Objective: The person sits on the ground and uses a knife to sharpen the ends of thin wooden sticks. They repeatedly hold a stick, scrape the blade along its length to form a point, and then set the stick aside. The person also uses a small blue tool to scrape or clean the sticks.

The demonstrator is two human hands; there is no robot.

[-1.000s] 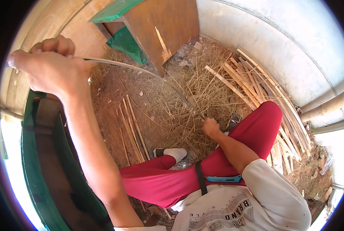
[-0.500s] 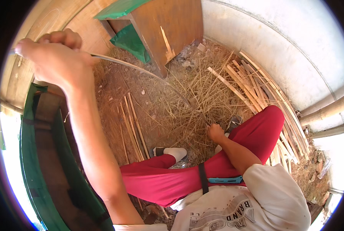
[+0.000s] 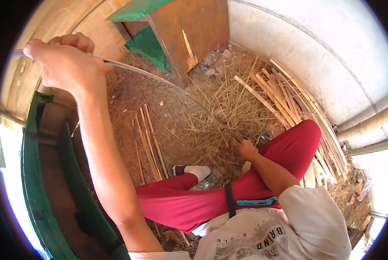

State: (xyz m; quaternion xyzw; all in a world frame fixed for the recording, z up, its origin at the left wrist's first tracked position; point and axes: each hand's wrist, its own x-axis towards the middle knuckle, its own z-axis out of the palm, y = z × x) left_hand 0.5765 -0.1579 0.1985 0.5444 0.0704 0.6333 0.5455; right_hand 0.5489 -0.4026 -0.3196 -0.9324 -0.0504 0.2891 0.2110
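A long, thin bamboo strip (image 3: 157,79) slants across the view in a slight bow, from the upper left down to the middle right. My left hand (image 3: 70,60), raised high on an outstretched arm, is closed round its upper part, and a short piece sticks out beyond the thumb. My right hand (image 3: 247,150) is a fist beside my right knee, at the strip's lower end. Something dark shows just ahead of these fingers; whether it is a tool or the strip itself, I cannot make out.
Thin shavings (image 3: 215,108) litter the dirt floor. Several split strips (image 3: 285,93) lie along the pale wall at right; a smaller bunch (image 3: 149,145) lies left of my feet. A brown wooden cabinet (image 3: 194,30) stands at the back. A green-edged frame (image 3: 50,173) is at left.
My right fist has shifted slightly to the right. My left hand has barely moved, and both hands stay closed along the strip.
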